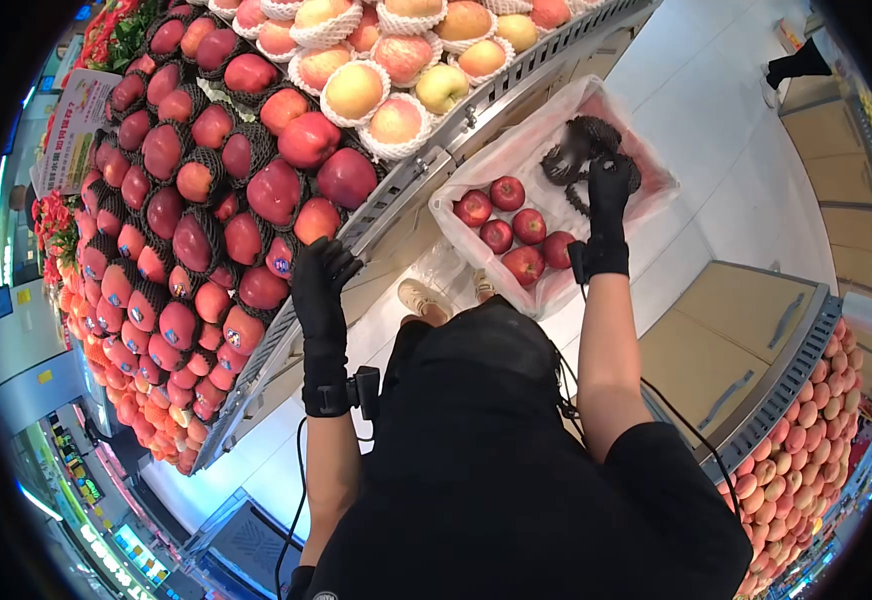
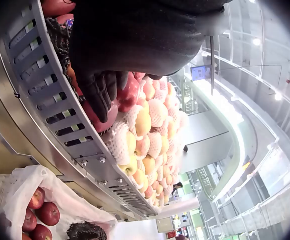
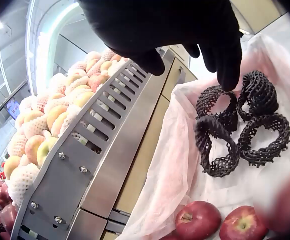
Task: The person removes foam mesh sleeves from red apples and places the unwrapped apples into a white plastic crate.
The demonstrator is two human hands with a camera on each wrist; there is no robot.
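My right hand [image 1: 611, 195], in a black glove, reaches over a box [image 1: 444, 212] lined with white film. Several black foam fruit nets [image 3: 261, 95] lie at the box's far end, some standing as open rings; the fingertips are just above them, with thumb and fingers apart and nothing between them. Several loose red apples [image 1: 497, 236] sit at the near end. At the display's edge is my gloved left hand [image 1: 320, 295]. The left wrist view has its fingers [image 2: 99, 95] extended downward over a red apple [image 2: 129, 94] at the slatted rail.
The slanted display holds red apples in black nets [image 1: 192, 240] and paler apples in white nets [image 1: 354, 90]. Its grey slatted rail [image 3: 102, 107] runs beside the box. Another fruit stand [image 1: 806, 420] is at right, above tan cabinets [image 1: 736, 320]. Cables hang from both wrists.
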